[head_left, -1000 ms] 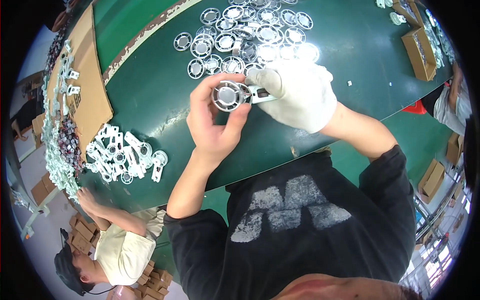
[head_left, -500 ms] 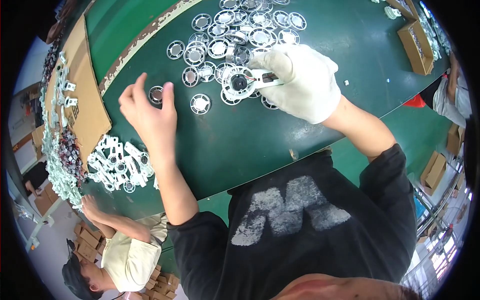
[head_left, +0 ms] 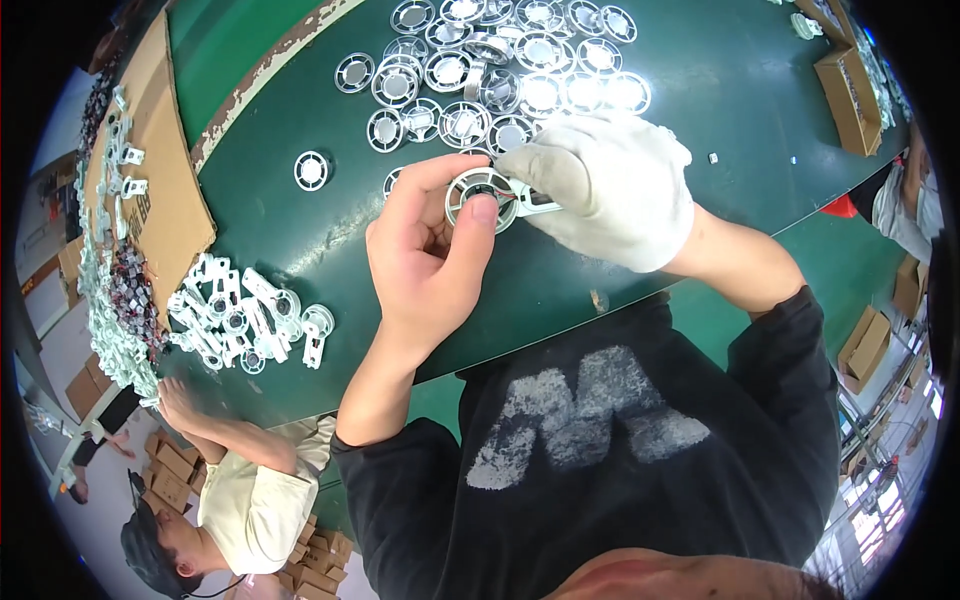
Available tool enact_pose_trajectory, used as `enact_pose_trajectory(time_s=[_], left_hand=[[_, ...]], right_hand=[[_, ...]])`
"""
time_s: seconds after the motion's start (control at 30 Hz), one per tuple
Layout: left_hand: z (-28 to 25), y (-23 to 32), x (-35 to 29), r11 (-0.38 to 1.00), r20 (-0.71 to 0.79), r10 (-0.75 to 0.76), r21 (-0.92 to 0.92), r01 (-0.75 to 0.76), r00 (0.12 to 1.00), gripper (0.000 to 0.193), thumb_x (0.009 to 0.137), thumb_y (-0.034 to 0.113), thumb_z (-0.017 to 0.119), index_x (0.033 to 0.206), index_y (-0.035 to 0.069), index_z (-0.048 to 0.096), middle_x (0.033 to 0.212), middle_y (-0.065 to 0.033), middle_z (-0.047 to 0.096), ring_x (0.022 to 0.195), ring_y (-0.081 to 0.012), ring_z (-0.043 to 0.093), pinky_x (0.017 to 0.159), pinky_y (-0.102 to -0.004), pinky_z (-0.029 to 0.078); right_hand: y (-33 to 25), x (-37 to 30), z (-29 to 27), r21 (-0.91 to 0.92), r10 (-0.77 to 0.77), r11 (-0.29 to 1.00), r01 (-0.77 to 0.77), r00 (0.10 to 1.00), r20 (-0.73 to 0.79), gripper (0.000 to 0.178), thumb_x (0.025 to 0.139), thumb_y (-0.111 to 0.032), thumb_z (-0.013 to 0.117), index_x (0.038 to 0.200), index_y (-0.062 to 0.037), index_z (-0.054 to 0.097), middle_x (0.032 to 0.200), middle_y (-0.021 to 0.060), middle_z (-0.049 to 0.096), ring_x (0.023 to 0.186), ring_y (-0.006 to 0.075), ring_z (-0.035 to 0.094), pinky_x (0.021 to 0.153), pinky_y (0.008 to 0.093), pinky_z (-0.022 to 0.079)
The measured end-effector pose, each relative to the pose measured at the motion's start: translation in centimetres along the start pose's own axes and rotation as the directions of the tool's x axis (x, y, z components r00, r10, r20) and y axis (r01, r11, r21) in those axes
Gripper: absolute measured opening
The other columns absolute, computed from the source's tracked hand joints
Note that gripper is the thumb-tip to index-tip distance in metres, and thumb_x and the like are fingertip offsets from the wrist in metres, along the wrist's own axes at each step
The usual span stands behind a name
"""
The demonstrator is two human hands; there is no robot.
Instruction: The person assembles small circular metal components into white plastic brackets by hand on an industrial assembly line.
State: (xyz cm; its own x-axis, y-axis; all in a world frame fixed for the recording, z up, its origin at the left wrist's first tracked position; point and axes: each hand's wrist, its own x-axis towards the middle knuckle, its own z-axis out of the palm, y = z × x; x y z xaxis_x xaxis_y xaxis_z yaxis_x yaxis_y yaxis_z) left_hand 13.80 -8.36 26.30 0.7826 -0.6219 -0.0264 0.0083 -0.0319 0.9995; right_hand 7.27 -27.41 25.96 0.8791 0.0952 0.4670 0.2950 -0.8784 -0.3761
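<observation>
Over the table, both my hands hold a white plastic part with a round spoked ring and a short handle (head_left: 468, 184). My bare left hand (head_left: 425, 255) grips the ring, thumb across its face and index finger along its far edge. My right hand (head_left: 605, 190), in a white glove, is closed round the handle and hides most of it. Dark material and a thin red wire show near the ring's centre. Just beyond lies a heap of silver spoked discs (head_left: 463, 122). One silver disc (head_left: 312, 171) lies apart on the left.
A pile of white ring-and-handle parts (head_left: 235, 318) lies left on the green table (head_left: 560, 270). Beyond it are a cardboard sheet (head_left: 165, 130) and more white parts (head_left: 120, 340). An open carton (head_left: 848, 100) stands far right. A co-worker's hand (head_left: 178, 408) is at the left table edge.
My left hand has moved right from the lone disc and closed on the ring of the white part. My right hand still holds the handle, slightly nearer me.
</observation>
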Motion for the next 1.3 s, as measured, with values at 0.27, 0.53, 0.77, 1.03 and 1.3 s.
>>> enact_pose_trajectory(time_s=[0.27, 0.53, 0.77, 1.03, 1.3], left_hand=[[-1.0, -1.3, 0.5, 0.967, 0.022, 0.104, 0.232, -0.106, 0.994, 0.027, 0.09, 0.003, 0.07, 0.115, -0.001, 0.062, 0.078, 0.0002, 0.071, 0.054, 0.0013, 0.052, 0.046, -0.0163, 0.036], [0.2, -1.7, 0.6, 0.906, -0.021, 0.183, 0.392, -0.16, 0.983, 0.025, 0.08, 0.0, 0.07, 0.104, 0.001, 0.061, 0.071, 0.0004, 0.067, 0.054, -0.0015, 0.058, 0.047, -0.0188, 0.045], [0.3, -1.8, 0.8, 0.957, -0.065, 0.072, 0.287, -0.05, 0.995, 0.022, 0.082, 0.0, 0.069, 0.103, 0.002, 0.061, 0.07, 0.0014, 0.066, 0.053, -0.0015, 0.056, 0.048, -0.0188, 0.044], [0.3, -2.0, 1.1, 0.939, -0.063, 0.054, 0.343, -0.029, 0.997, 0.019, 0.085, 0.01, 0.072, 0.1, 0.006, 0.062, 0.058, -0.0013, 0.061, 0.047, -0.0082, 0.057, 0.046, -0.0238, 0.043], [-10.6, -0.4, 2.8, 0.243, -0.024, 0.237, 0.969, -0.035, 0.971, 0.065, 0.08, 0.021, 0.083, 0.139, 0.015, 0.057, 0.13, -0.0142, 0.055, 0.118, -0.0349, 0.056, 0.094, -0.043, 0.051]], right_hand=[[-0.4, -0.1, 0.4, -0.067, 0.027, 0.998, -0.022, 0.998, 0.063, 0.024, 0.073, -0.025, 0.078, 0.096, -0.0194, 0.072, 0.072, -0.004, 0.062, 0.068, 0.016, 0.066, 0.056, 0.031, 0.05], [-0.4, -0.1, 0.6, -0.121, -0.038, 0.991, 0.048, 0.996, 0.081, 0.015, 0.081, -0.024, 0.069, 0.094, -0.0194, 0.071, 0.073, -0.0005, 0.064, 0.069, 0.0179, 0.069, 0.055, 0.0327, 0.052], [-0.1, -0.3, 1.3, -0.145, -0.044, 0.988, 0.048, 0.999, 0.031, 0.014, 0.081, -0.024, 0.067, 0.093, -0.0189, 0.071, 0.072, 0.0, 0.064, 0.068, 0.0191, 0.069, 0.054, 0.0326, 0.052], [-0.1, -0.1, 0.9, -0.067, 0.015, 0.998, -0.007, 0.993, 0.116, 0.017, 0.081, -0.022, 0.07, 0.097, -0.0205, 0.073, 0.078, -0.0025, 0.068, 0.073, 0.0183, 0.069, 0.062, 0.0338, 0.052], [1.2, 1.0, -0.6, -0.083, 0.105, 0.991, -0.107, 0.994, -0.019, 0.027, 0.069, -0.013, 0.082, 0.096, -0.0169, 0.075, 0.075, 0.0029, 0.07, 0.071, 0.0231, 0.071, 0.062, 0.0359, 0.055]])
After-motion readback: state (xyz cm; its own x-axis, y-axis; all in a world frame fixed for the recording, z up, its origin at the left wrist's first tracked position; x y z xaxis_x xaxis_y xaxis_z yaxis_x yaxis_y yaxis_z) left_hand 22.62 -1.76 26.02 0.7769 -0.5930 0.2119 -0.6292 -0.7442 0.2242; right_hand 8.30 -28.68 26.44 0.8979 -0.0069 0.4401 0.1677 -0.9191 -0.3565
